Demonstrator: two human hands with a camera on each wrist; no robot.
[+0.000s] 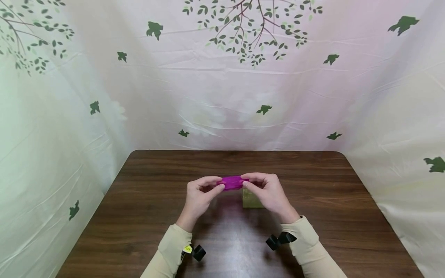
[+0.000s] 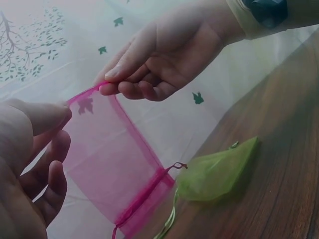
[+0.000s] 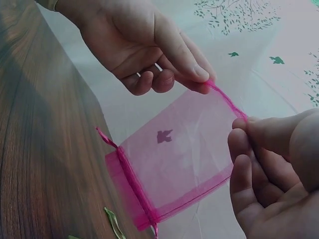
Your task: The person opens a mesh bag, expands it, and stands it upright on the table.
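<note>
Both hands are occupied with one item, a sheer magenta pouch [image 1: 232, 182], held raised over the table [image 1: 149, 216]. The left hand [image 1: 201, 197] pinches one corner of its edge between thumb and fingertips; the right hand [image 1: 271, 193] pinches the other corner in the same way. The remaining fingers of each hand are loosely bent beneath the grip. The edge between the two grips is drawn out in a line.

The wrist views show the body of the pouch hanging from this edge, its drawstring band [image 3: 135, 181] at the end away from the hands. The fabric is thin enough that a printed bird shows through it. Whether the hanging end touches the table cannot be determined.

A green pouch [image 2: 214, 172] of similar sheer material rests on the table near the right hand, which partly hides it in the head view. Its pale green cords [image 2: 173, 211] trail from one end.

Both forearms wear cream sleeves [image 1: 168, 247], with a black device at each wrist; a yellow label [image 1: 188, 249] is noted at the left one. A pale fabric backdrop [image 1: 222, 88], printed with leafy branches and green birds, surrounds the table's far edge and sides.
</note>
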